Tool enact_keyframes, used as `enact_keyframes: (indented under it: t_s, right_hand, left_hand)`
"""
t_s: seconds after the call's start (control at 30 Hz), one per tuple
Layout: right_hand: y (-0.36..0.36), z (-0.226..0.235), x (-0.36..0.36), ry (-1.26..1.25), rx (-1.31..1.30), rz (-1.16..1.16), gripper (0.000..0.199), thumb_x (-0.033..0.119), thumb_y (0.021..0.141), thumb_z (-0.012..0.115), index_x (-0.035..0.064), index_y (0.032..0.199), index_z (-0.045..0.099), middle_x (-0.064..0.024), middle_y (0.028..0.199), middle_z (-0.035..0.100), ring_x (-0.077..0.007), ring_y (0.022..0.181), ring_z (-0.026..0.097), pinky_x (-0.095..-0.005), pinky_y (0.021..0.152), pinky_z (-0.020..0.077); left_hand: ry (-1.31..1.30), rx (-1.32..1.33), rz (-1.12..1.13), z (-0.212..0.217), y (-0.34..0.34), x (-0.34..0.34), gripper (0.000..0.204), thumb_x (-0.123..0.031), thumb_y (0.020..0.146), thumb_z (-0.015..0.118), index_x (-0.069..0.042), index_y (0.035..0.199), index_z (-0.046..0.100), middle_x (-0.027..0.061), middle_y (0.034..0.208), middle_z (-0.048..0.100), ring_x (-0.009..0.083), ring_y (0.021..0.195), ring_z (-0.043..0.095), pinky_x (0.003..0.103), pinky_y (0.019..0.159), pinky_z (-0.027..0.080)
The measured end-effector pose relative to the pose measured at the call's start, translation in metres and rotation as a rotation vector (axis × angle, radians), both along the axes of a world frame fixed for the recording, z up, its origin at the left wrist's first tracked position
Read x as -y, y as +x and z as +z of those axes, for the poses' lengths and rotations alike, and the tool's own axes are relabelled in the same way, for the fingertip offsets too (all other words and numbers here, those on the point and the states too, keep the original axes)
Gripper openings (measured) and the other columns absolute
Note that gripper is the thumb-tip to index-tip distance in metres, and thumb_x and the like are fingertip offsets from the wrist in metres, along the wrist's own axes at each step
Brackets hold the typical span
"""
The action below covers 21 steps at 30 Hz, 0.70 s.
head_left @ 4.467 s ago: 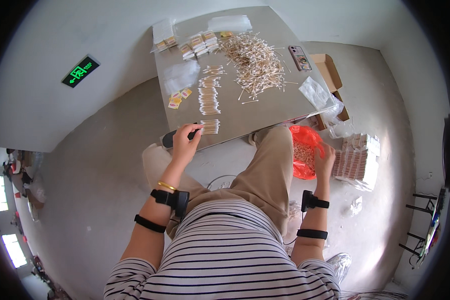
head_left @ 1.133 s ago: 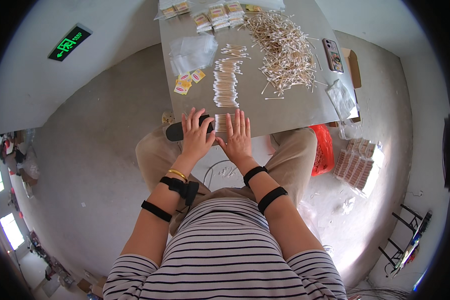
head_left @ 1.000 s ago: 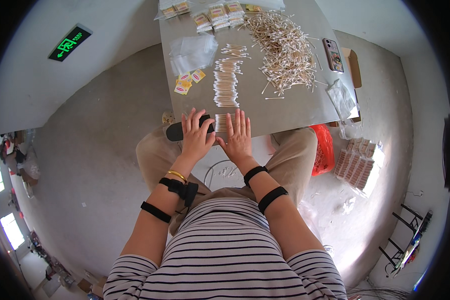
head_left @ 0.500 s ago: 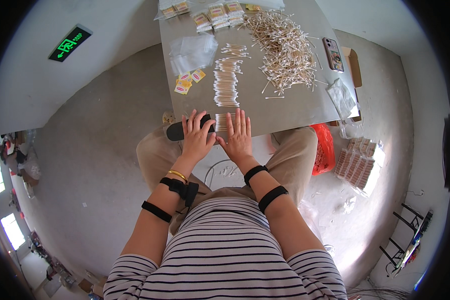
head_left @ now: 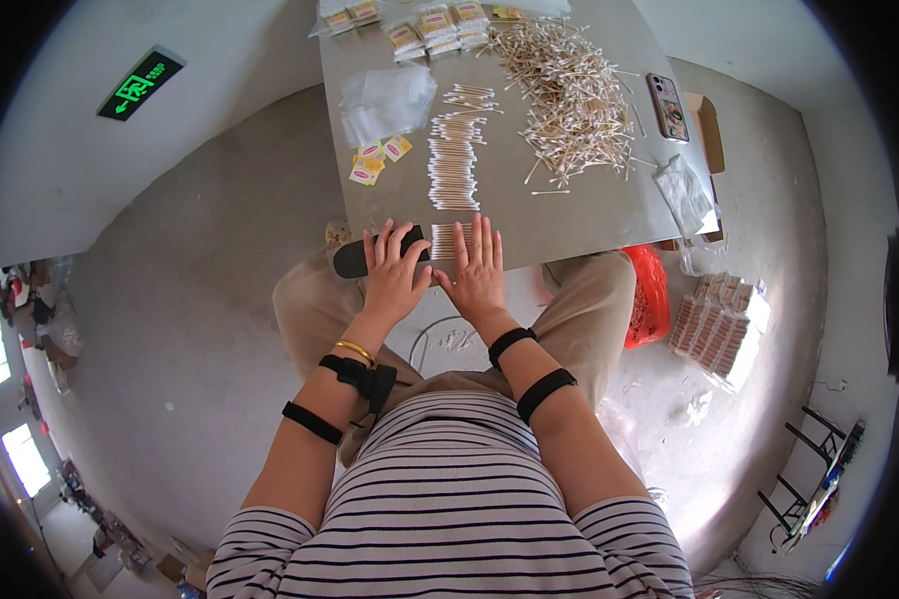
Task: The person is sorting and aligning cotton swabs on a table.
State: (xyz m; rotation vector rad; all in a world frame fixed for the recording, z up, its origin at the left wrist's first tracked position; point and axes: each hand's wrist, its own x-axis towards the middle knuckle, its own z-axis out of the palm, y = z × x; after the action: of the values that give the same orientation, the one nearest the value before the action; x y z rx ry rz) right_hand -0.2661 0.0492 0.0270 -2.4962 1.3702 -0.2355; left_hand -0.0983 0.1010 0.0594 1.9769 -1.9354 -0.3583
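Note:
My left hand (head_left: 394,284) rests with its fingers spread over a black, rounded, flat-looking object (head_left: 350,262) at the table's near edge. Beside it lies a small, even row of cotton swabs (head_left: 443,241), set side by side. My right hand (head_left: 478,284) lies flat with fingers stretched out, covering the right part of that row. The two thumbs are close together just below the swabs. Farther up the table runs a longer column of cotton swabs (head_left: 452,170), less even at its far end. A large loose heap of cotton swabs (head_left: 574,105) spreads to the right.
Clear plastic bags (head_left: 382,105) and yellow-white labels (head_left: 370,165) lie at the left of the grey table (head_left: 509,225). Filled packs (head_left: 435,28) sit at the far edge. A phone (head_left: 666,107) and crumpled plastic (head_left: 681,195) lie right. A red bag (head_left: 646,299) hangs below.

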Motion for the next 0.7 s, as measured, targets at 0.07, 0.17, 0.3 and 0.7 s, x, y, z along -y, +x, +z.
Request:
enact_keyframes:
  t_s: [0.07,0.17,0.3,0.7]
  right_hand:
    - [0.000,0.000,0.000,-0.003,0.003,-0.002,0.093,0.058,0.092,0.056,0.0062,0.159,0.018,-0.0245,0.164,0.012,-0.0388,0.153,0.011,-0.0518,0.124,0.0112]
    - [-0.001,0.000,0.000,0.021,-0.029,0.005,0.091,0.060,0.094,0.051,0.0068,0.160,0.016,-0.0239,0.164,0.012,-0.0385,0.153,0.010,-0.0517,0.124,0.0107]
    - [-0.001,0.000,0.000,0.014,-0.032,0.005,0.091,0.060,0.094,0.050,0.0067,0.160,0.015,-0.0240,0.164,0.011,-0.0385,0.153,0.010,-0.0515,0.124,0.0102]
    - [-0.001,-0.001,0.000,0.011,-0.025,0.004,0.091,0.061,0.094,0.050,0.0063,0.159,0.017,-0.0241,0.164,0.011,-0.0386,0.153,0.010,-0.0514,0.124,0.0098]
  left_hand:
    - [0.003,0.001,-0.003,0.001,0.000,0.000,0.037,-0.027,0.088,0.065,-0.016,0.123,0.061,0.0119,0.147,0.042,0.0378,0.146,0.025,0.063,0.120,0.004]
    - [-0.006,-0.004,-0.002,0.004,-0.001,-0.002,0.037,-0.027,0.088,0.065,-0.016,0.122,0.061,0.0118,0.146,0.043,0.0375,0.146,0.025,0.064,0.120,0.004]
    - [-0.001,-0.008,-0.013,0.007,-0.003,-0.006,0.036,-0.028,0.088,0.065,-0.016,0.121,0.061,0.0119,0.144,0.043,0.0372,0.146,0.025,0.064,0.120,0.004]
    - [-0.005,-0.006,0.003,0.004,-0.004,-0.012,0.035,-0.030,0.089,0.065,-0.016,0.121,0.061,0.0120,0.144,0.043,0.0373,0.146,0.026,0.063,0.120,0.005]
